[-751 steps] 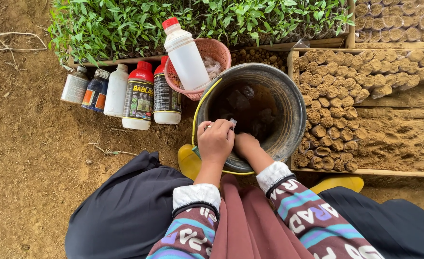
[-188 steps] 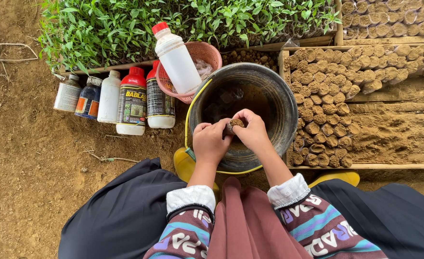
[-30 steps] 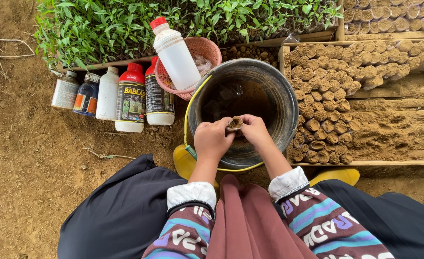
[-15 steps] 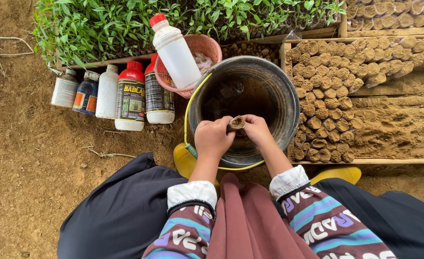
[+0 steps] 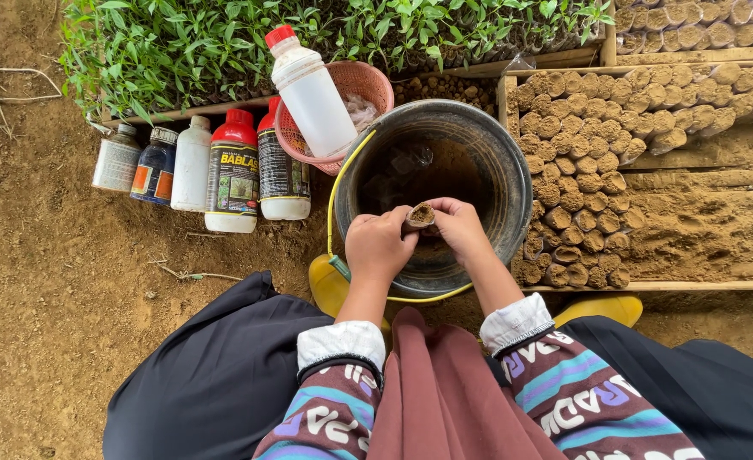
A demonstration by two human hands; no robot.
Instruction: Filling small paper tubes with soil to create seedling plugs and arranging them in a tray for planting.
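While both hands meet over the bucket (image 5: 496, 162), the soil plug (image 5: 419, 215) sits between them, long axis toward 1 o'clock, pinched by left hand (image 5: 380, 247) and right hand (image 5: 457, 228) fingers, equally near.

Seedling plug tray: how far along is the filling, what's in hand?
Done: rolled soil plugs fill the left part of the wooden tray. In hand: left hand and right hand pinch one small soil plug over the bucket. Left: the tray's right part shows bare soil.
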